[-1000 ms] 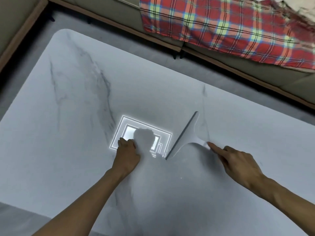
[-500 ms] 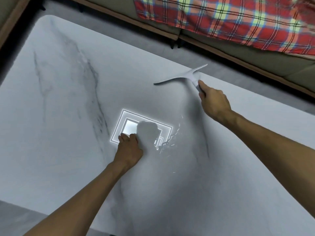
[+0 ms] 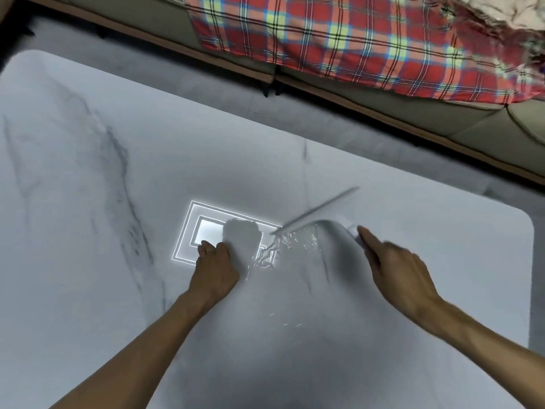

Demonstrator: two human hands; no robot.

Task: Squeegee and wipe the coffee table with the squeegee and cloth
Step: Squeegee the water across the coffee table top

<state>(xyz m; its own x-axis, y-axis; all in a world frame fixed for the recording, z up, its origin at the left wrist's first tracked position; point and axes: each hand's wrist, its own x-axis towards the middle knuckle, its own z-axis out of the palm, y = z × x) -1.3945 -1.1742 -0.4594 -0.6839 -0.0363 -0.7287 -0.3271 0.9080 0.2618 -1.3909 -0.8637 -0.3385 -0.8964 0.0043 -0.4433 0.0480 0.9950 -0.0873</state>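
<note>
Squeegee (image 3: pixel 315 211) blade diagonal, lower-left to upper-right, handle in closed right hand (image 3: pixel 395 267); cloth (image 3: pixel 241 237) in curled left hand (image 3: pixel 215 267).

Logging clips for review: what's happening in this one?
A person is cleaning a marble-look coffee table. The right hand grips the squeegee by its handle, its blurred blade at the far edge of a water puddle. The left hand holds a bunched cloth on the tabletop just left of that puddle.

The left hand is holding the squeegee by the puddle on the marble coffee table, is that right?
Not quite. In the head view the right hand holds the squeegee by the puddle on the marble coffee table; the left hand grips the cloth.
</note>
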